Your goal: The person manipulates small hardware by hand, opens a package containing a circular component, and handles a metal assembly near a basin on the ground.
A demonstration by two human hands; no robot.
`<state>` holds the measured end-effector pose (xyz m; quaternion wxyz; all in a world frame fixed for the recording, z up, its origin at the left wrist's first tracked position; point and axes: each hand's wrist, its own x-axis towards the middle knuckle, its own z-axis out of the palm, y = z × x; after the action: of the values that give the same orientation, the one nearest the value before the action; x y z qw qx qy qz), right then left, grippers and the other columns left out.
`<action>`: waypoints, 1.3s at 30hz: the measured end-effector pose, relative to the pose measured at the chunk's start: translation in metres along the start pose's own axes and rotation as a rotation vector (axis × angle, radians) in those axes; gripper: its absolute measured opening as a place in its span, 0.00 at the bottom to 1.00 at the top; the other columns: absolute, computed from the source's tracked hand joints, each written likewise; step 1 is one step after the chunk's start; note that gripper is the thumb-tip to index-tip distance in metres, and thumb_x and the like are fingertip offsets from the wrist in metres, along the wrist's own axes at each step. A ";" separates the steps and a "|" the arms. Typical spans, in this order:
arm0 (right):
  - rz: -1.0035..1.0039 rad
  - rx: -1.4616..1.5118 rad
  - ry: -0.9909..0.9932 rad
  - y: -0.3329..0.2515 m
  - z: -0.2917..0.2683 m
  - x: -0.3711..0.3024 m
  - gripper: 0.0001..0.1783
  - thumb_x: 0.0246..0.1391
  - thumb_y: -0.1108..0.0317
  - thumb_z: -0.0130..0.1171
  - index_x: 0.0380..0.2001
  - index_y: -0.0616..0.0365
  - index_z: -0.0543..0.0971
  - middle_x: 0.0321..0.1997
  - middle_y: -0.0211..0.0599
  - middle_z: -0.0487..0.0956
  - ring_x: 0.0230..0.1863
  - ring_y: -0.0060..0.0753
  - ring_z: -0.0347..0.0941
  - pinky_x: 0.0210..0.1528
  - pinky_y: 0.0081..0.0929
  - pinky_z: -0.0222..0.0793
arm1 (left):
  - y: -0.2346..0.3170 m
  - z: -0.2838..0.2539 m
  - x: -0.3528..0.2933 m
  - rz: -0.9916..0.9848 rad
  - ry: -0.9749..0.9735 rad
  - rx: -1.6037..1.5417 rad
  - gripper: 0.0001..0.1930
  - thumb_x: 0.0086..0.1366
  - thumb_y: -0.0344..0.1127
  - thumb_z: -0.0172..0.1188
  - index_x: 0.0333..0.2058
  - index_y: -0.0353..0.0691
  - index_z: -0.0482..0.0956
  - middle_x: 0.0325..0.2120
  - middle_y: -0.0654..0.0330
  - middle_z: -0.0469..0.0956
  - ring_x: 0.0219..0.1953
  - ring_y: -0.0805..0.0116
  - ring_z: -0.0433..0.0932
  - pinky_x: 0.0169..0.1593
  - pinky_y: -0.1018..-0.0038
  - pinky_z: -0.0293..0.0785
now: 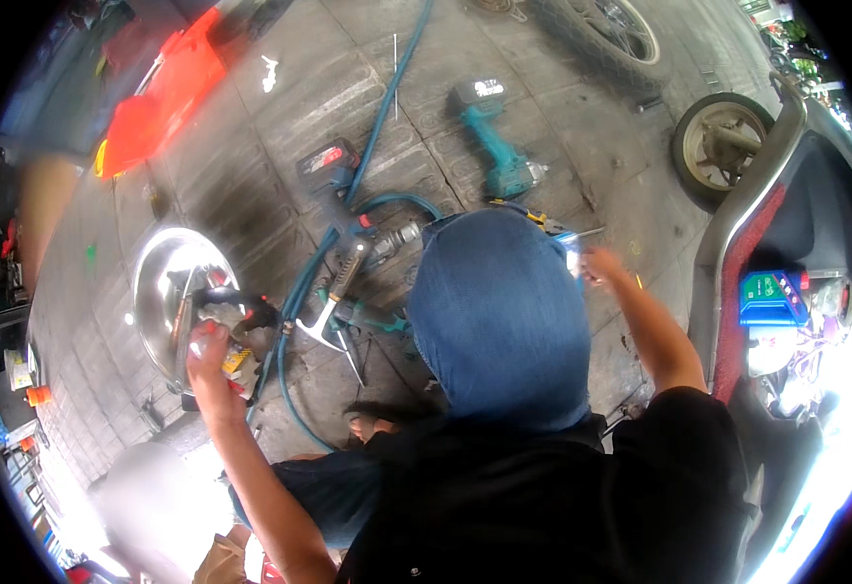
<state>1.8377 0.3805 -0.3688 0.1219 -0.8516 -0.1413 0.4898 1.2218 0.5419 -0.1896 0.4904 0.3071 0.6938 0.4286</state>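
My left hand (209, 350) is at the left, its fingers curled at the edge of a shiny metal bowl (144, 282). Bright glare hides what it may hold. Right beside it are a dark container (262, 313) and a yellow-and-white packet (239, 362). My right hand (601, 267) is closed on the right, beyond my denim-covered knee (504, 311). Next to its fingers lies a blue-and-white thing (572, 255), with a thin metal rod (591, 232) just past it. The knee covers part of that spot, so I cannot make out what the fingers grip.
A hammer (333, 307), a teal cordless driver (499, 146), a dark cordless drill (348, 200) and a blue hose (379, 122) lie on the tiled floor. A red plastic panel (168, 97) is far left. Wheels (723, 146) and a scooter body (737, 234) stand right.
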 end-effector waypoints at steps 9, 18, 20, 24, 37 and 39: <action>-0.164 0.056 0.214 0.021 -0.011 0.008 0.12 0.47 0.63 0.58 0.32 0.59 0.73 0.24 0.39 0.75 0.22 0.34 0.71 0.22 0.33 0.66 | 0.003 0.017 0.010 -0.060 -0.065 -0.079 0.15 0.58 0.33 0.59 0.43 0.36 0.70 0.34 0.57 0.74 0.32 0.69 0.76 0.33 0.75 0.74; -0.365 -0.427 0.631 0.025 0.029 0.022 0.17 0.49 0.59 0.56 0.38 0.62 0.75 0.42 0.54 0.73 0.45 0.54 0.69 0.49 0.44 0.65 | -0.023 0.013 0.027 0.038 -0.010 -0.015 0.18 0.58 0.34 0.61 0.45 0.35 0.70 0.37 0.58 0.74 0.36 0.71 0.74 0.35 0.76 0.72; -0.437 -0.559 0.734 -0.004 0.032 0.017 0.18 0.50 0.59 0.56 0.38 0.63 0.75 0.43 0.54 0.72 0.47 0.53 0.68 0.51 0.43 0.64 | -0.030 0.000 0.030 -0.019 0.070 0.070 0.18 0.58 0.33 0.61 0.47 0.38 0.71 0.40 0.58 0.75 0.36 0.72 0.74 0.33 0.74 0.71; -0.642 -0.176 0.306 0.018 0.016 0.052 0.25 0.53 0.58 0.57 0.50 0.62 0.71 0.48 0.48 0.75 0.48 0.42 0.72 0.51 0.34 0.65 | -0.021 0.014 0.030 -0.170 -0.059 0.228 0.21 0.58 0.48 0.57 0.45 0.41 0.77 0.41 0.58 0.77 0.38 0.72 0.74 0.27 0.75 0.66; -0.634 -0.504 0.086 -0.082 0.003 0.040 0.23 0.51 0.63 0.59 0.50 0.60 0.70 0.43 0.41 0.76 0.43 0.34 0.72 0.46 0.30 0.66 | -0.009 0.017 0.024 -0.010 -0.277 -0.119 0.12 0.53 0.37 0.62 0.34 0.36 0.78 0.22 0.60 0.77 0.18 0.76 0.68 0.19 0.78 0.60; -0.739 -0.474 -0.042 -0.132 0.018 0.020 0.23 0.51 0.63 0.59 0.50 0.60 0.70 0.43 0.40 0.76 0.43 0.33 0.72 0.46 0.29 0.66 | -0.014 0.009 0.029 -0.018 -0.267 -0.190 0.10 0.54 0.33 0.62 0.34 0.34 0.77 0.25 0.59 0.78 0.27 0.74 0.75 0.30 0.78 0.69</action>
<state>1.8156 0.5117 -0.3476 0.0872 -0.7381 -0.5474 0.3846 1.2203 0.5626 -0.2159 0.6091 0.3075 0.5814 0.4433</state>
